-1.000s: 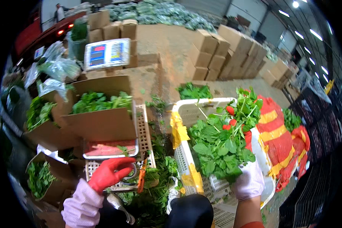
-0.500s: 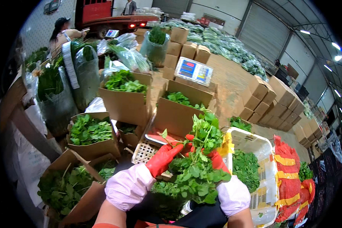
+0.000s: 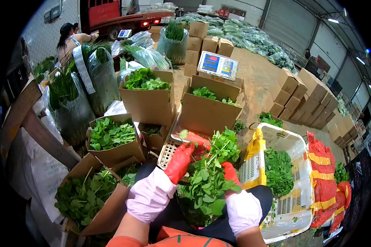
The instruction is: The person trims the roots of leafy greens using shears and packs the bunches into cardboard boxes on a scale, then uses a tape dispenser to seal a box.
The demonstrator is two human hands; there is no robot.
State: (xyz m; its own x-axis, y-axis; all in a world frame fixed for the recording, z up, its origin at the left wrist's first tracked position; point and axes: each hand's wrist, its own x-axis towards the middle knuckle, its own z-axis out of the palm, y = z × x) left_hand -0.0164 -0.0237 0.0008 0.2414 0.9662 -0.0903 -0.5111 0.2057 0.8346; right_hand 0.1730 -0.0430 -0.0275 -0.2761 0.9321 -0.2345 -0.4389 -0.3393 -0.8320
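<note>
Green bunch (image 3: 206,181) beside crate rim (image 3: 261,158)

Left hand (image 3: 179,164), right hand (image 3: 232,176): both in bright red, smooth, rubber-look gloves. Pale pink, finely patterned fabric cuffs (image 3: 151,197) behind the gloves, gathered at the ends. Orange-red top (image 3: 175,240) with dark lines; black trousers (image 3: 260,198).

a head-worn fisheye looks down on nearby fingers (image 3: 185,151).
</note>
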